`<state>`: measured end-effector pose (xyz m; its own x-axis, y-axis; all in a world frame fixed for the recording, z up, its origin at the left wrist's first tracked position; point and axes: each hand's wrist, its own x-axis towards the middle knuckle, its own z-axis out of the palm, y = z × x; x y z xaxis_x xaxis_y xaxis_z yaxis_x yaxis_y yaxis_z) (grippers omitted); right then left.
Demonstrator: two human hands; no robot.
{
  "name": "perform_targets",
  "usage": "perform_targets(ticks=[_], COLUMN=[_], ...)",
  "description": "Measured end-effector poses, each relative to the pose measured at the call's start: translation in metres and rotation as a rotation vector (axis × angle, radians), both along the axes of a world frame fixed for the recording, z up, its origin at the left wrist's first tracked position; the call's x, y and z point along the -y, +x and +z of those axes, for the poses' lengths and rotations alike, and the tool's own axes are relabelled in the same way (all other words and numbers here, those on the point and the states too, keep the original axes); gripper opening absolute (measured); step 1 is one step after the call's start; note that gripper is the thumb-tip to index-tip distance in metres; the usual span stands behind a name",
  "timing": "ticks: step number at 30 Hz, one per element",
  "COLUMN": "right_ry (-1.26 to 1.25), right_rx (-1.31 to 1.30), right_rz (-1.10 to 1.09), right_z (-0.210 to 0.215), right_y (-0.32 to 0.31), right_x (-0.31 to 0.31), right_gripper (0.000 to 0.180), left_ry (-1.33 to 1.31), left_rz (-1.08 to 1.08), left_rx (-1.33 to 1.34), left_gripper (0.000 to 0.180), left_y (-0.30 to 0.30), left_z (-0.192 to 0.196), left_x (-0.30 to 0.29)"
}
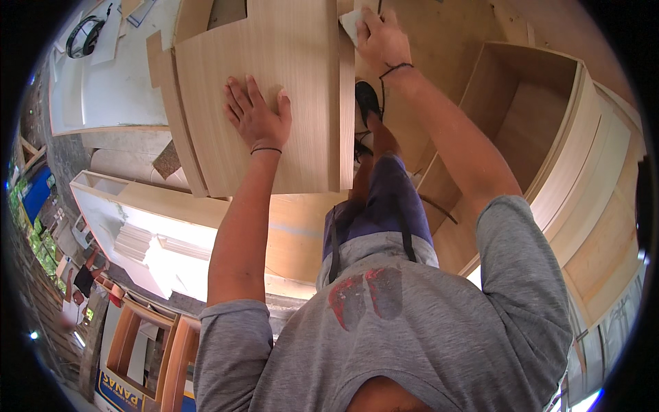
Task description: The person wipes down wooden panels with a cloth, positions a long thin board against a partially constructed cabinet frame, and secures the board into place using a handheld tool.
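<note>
My left hand lies flat, fingers spread, on a pale wood-grain cabinet panel. Up at the panel's right-hand edge, my right hand grips a small white folded sheet. Whether that sheet is cloth or abrasive paper cannot be made out. It rests against or just beside the long edge strip of the cabinet. My right fingers are slightly blurred and partly cover the sheet.
To the right stands an open wooden box carcass. A white-topped board with black headphones is at the far left. Below it lies a long white-faced frame. Brown wooden frames stand lower left; another person is beyond.
</note>
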<state>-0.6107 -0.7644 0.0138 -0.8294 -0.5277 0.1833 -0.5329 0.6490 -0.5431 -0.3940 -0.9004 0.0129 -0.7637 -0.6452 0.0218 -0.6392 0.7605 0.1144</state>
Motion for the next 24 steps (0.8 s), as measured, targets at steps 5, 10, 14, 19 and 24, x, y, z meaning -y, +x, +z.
perform_targets(ticks=[5, 10, 14, 19, 24], right_ry=[0.021, 0.089, 0.106, 0.127, 0.11], right_rx=[0.094, 0.161, 0.208, 0.181, 0.252], right_rz=[0.013, 0.05, 0.097, 0.141, 0.173], right_z=[0.006, 0.016, 0.026, 0.027, 0.021], right_y=[0.025, 0.054, 0.089, 0.135, 0.188], right_x=[-0.013, -0.033, -0.053, -0.078, -0.106], right_gripper=[0.031, 0.035, 0.034, 0.034, 0.039], left_ry=[-0.035, -0.042, -0.031, -0.018, -0.002], left_rz=[-0.016, -0.028, -0.016, 0.013, 0.023], left_rx=[-0.039, -0.051, -0.007, -0.006, -0.04], left_gripper=[0.069, 0.068, 0.071, 0.071, 0.071], left_y=[-0.002, -0.005, -0.003, -0.003, -0.004], left_z=[-0.001, 0.0, -0.003, -0.006, -0.008], left_x=[0.002, 0.003, 0.003, 0.005, 0.009])
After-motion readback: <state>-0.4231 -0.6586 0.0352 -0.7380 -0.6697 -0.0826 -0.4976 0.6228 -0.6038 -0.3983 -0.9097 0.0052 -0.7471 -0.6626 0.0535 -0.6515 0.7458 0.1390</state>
